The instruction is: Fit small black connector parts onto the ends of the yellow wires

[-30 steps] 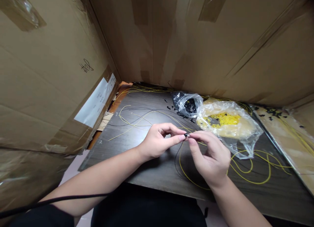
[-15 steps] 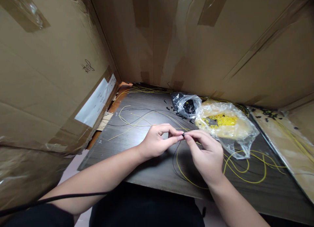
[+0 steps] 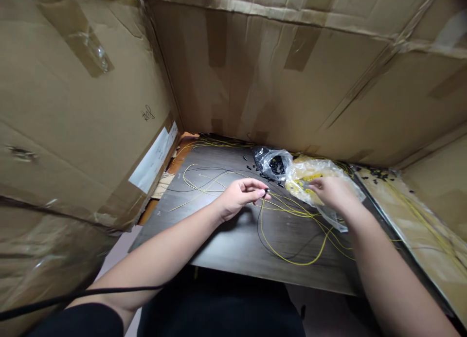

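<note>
your left hand [image 3: 239, 197] is pinching a small black piece [image 3: 266, 191] between thumb and fingertips, the grip nearly closed around it. the piece is sitting at that hand's three o'clock, above the table [image 3: 226, 249]. a yellow wire [image 3: 308, 264] and a thin black wire [image 3: 258, 226] are hanging from near those fingertips, the yellow one curving round at about five o'clock from the piece.

your right hand [image 3: 333, 192] is hovering over the big clear bag [image 3: 330, 167], at three o'clock from your left hand. its thumb and fingers are lying close together beside the yellow bits [image 3: 291, 186]; blur is hiding whether they are holding anything, so i cannot tell.

at two o'clock from your left hand, a smaller clear bag [image 3: 263, 158] is holding black bits [image 3: 278, 166], with a few loose black parts [image 3: 249, 167] lying just beside it. more wires [image 3: 193, 187] are trailing across the table at ten o'clock. a cardboard wall [image 3: 255, 94] is standing at twelve o'clock.
</note>
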### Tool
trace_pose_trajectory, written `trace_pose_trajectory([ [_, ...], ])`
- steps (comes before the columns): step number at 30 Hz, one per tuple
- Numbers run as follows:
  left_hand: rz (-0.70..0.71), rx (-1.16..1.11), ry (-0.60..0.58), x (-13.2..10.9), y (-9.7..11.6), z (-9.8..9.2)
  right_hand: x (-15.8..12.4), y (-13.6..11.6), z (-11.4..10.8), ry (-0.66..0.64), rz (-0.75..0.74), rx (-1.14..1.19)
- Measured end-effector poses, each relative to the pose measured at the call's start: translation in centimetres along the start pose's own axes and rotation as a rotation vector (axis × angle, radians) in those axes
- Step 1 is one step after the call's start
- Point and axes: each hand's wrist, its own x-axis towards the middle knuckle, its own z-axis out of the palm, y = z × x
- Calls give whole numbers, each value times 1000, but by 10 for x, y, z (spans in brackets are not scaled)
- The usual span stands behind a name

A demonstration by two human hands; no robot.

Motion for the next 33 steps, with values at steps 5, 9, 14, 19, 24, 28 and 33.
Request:
trace_pose_trajectory([
  [5,-26,3,-25,3,1,-4,16,-15,34,-45,-73,3],
  [9,-35,42,-42,3,0,-6,20,-21,40,-25,-89,-5],
  [14,-40,77,-42,5,-3,-8,21,-17,41,17,-64,10],
  [19,-39,89,-41,7,-5,-10,20,-12,42,85,-62,69],
  [24,-34,94,-19,5,-6,-8,10,-18,18,303,-38,159],
  [28,-19,99,4,3,-7,-5,-16,-61,0,542,-206,581],
  [33,18,127,-2,1,-7,-3,-52,-113,15,514,-336,968],
])
